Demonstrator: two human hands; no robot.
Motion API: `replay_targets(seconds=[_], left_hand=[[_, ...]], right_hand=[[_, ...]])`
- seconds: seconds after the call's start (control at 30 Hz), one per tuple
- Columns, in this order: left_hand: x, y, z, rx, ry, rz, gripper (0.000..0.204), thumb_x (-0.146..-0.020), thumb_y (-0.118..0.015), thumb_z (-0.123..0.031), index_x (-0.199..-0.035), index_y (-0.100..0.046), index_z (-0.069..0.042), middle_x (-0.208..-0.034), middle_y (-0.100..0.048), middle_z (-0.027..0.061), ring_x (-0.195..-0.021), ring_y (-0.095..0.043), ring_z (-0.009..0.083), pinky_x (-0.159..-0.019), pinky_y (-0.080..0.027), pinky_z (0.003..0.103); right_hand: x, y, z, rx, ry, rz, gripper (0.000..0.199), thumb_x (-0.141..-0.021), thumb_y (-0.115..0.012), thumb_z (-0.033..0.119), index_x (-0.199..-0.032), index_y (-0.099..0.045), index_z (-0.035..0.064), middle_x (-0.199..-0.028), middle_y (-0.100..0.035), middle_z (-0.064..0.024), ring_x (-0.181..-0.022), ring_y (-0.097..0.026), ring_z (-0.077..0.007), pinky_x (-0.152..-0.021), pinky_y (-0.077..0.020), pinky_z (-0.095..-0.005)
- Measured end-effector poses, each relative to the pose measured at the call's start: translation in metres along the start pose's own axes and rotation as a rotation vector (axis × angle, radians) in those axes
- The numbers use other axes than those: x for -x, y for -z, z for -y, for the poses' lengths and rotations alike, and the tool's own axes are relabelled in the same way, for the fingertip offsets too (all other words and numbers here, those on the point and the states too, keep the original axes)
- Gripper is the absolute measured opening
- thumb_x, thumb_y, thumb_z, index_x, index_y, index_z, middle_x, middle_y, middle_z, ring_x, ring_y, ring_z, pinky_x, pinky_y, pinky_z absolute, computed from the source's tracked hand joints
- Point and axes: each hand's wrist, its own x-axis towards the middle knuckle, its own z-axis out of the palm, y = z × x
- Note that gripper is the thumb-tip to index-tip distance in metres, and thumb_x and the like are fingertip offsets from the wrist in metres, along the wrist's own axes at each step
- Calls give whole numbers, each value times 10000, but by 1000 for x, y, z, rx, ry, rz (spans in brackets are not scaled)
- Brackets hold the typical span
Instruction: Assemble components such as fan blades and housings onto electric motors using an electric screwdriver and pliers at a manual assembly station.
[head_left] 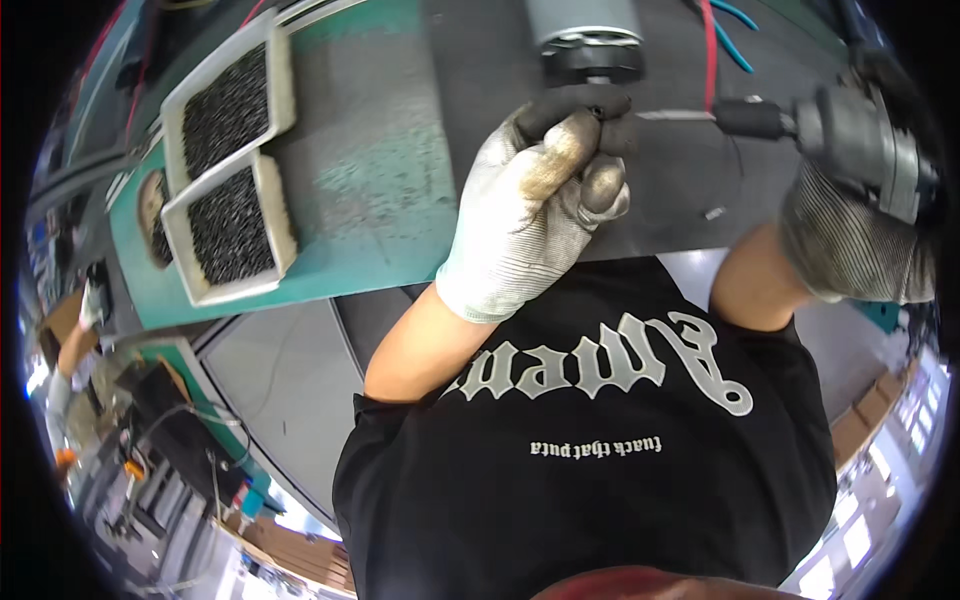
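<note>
My left hand [540,190], in a white glove with dark, worn fingertips, is closed in a pinch just below a grey cylindrical motor [585,40]. A tiny dark piece [597,112] shows between its fingertips, too small to name. At the right, my right hand [855,235], in a striped grey glove, is wrapped round a power screwdriver [855,145]. Its black chuck and thin metal bit [675,116] point left, with the bit's tip close to my left fingers. Whether the tip touches the tiny piece, I cannot tell.
Two white trays [285,95] [282,215] of small black screws stand at the left on a green mat [375,255]. Beside them is a round dish [150,215]. Blue-handled pliers [735,45] and a red cable [711,60] lie behind the screwdriver. Another person's hand [90,305] shows far left.
</note>
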Motion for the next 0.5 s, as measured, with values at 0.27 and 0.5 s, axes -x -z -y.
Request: replay_targets(seconds=[0.27, 0.5], left_hand=[[-5, -17, 9, -44, 75, -80, 314, -974, -597, -240, -1065, -544, 56, -764, -571, 62, -565, -459, 75, -541, -385, 211], [2, 7, 26, 159, 398, -33, 271, -1007, -521, -302, -974, -543, -34, -673, -446, -21, -525, -420, 75, -525, -375, 239]], right_hand=[[7, -3, 0, 197, 150, -130, 351, -928, -597, 128, -1241, -515, -10, -1084, -599, -119, -933, -612, -224, -797, -536, -328], [7, -31, -21, 303, 207, -186, 368, -942, -596, 187, -1262, -492, 39, -1063, -576, -62, -899, -584, -172, -751, -529, -284]])
